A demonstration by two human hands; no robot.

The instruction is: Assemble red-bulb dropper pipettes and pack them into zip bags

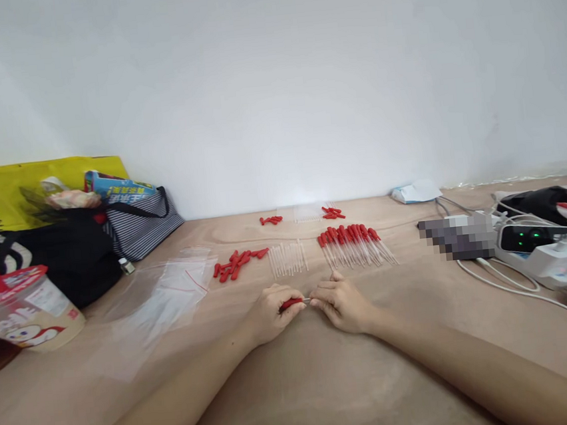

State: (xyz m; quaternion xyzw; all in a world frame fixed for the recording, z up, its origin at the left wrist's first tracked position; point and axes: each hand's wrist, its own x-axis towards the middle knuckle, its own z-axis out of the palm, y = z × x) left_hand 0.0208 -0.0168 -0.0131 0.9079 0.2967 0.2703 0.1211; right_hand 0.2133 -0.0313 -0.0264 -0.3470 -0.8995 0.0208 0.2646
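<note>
In the middle of the table, my left hand [269,313] is closed around a red rubber dropper bulb [292,302]. Facing it, my right hand [343,305] pinches a thin clear dropper tube [307,300], whose end meets the mouth of the bulb; how far it goes in is too small to tell. Beyond my left hand lies a loose heap of red bulbs [233,265]. A row of bare clear tubes [288,259] sits beside them. Assembled droppers with red bulbs [354,242] lie side by side, past my right hand.
Farther back, near the wall, are more red bulbs [271,220], clear tubes [307,214] and a few droppers [334,213]. Clear plastic bags [166,297] lie to the left, by a drink cup [47,315] and a striped bag [141,223]. Cables and a power strip [543,261] occupy the right.
</note>
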